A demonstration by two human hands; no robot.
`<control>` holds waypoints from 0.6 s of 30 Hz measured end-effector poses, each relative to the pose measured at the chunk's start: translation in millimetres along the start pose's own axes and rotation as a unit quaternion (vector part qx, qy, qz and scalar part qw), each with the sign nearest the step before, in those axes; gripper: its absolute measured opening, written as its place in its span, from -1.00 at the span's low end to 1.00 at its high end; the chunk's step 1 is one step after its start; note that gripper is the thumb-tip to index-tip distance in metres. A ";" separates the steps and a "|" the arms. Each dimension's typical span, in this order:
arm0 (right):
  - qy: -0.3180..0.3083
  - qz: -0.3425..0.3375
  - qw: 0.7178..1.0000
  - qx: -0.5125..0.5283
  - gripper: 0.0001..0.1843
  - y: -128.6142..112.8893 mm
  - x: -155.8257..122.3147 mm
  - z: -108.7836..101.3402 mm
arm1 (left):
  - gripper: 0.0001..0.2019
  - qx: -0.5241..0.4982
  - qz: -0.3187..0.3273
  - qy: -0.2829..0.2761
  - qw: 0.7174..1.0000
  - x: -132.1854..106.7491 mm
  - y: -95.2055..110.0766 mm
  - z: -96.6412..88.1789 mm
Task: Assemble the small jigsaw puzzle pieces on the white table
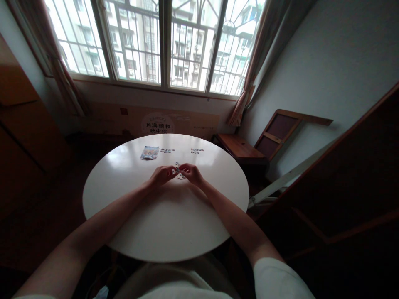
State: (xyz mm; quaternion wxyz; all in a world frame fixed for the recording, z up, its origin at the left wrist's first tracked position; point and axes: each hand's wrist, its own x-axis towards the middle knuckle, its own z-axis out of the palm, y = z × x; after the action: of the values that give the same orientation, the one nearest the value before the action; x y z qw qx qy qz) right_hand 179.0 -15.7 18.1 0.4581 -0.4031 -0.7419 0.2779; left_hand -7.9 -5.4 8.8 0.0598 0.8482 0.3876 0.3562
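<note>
Over the middle of the white round table (165, 224), my left hand (162, 175) and my right hand (192, 174) meet fingertip to fingertip. Both are closed in a pinch on a small jigsaw puzzle piece (177, 170), mostly covered by the fingers. Whether it is one piece or two joined ones I cannot tell. Loose puzzle pieces (181, 177) lie just below the fingertips, and another piece (177, 163) lies just beyond them. Farther back, two groups are laid out in short rows: left pieces (167, 150) and right pieces (197, 151).
A colourful picture packet (150, 153) lies left of the back pieces. Beyond the table's right rear edge stands a wooden bench (240, 146) with a framed panel (277, 132) leaning behind it. Barred windows and curtains (67, 83) line the far wall.
</note>
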 end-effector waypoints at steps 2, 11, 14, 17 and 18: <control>0.000 0.002 1.000 0.006 -0.87 1.7 0.5 0.3 | -0.73 -0.005 0.011 0.001 1.000 0.2 -0.9 0.5; -0.002 -0.004 0.999 0.047 -0.82 7.2 0.5 0.7 | -0.73 -0.010 0.040 0.004 0.999 0.5 8.8 -7.5; 0.011 0.005 1.000 0.027 -0.82 3.2 0.3 -0.7 | -0.74 0.020 0.017 0.002 1.000 2.1 8.9 -12.7; 0.024 0.014 1.000 0.003 -0.81 -1.2 0.2 -2.3 | -0.74 0.076 -0.056 0.023 0.995 4.1 -3.3 -18.6; 0.024 0.016 1.000 -0.003 -0.81 -2.2 0.1 -2.6 | -0.74 0.093 -0.079 0.026 0.992 4.4 -10.0 -20.2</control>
State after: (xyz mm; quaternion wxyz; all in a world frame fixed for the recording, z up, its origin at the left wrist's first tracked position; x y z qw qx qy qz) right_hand 180.5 -16.6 21.0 0.4699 -0.4228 -0.7251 0.2733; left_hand -25.2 1.1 22.4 -0.0019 0.8071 0.4863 0.3349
